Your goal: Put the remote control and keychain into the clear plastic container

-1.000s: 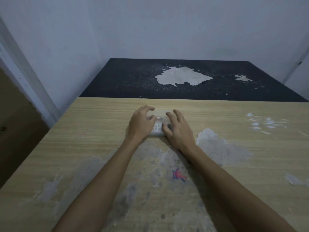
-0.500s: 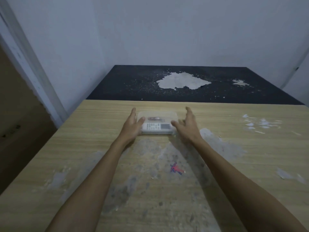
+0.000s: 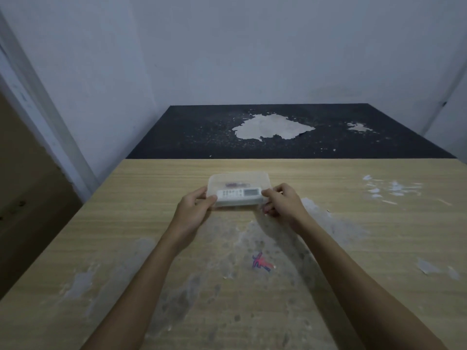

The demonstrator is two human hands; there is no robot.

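Observation:
A clear plastic container (image 3: pixel 240 178) with a lid on it sits on the wooden table (image 3: pixel 126 223). Inside, a white remote control (image 3: pixel 238 193) lies along the near side. A small dark keychain (image 3: pixel 236 184) lies behind it. My left hand (image 3: pixel 194 210) grips the container's near left corner, thumb on the lid. My right hand (image 3: pixel 283 203) grips the near right corner with curled fingers.
A red and blue scribble (image 3: pixel 261 262) marks the table between my forearms. Worn pale patches and white flakes (image 3: pixel 389 189) spot the wood. Behind the table lies a dark surface (image 3: pixel 278 132) with peeled patches, then walls. The table's left edge drops to a floor.
One second ago both hands covered the container top. They then spread apart beside it, and now they have closed on its two near corners.

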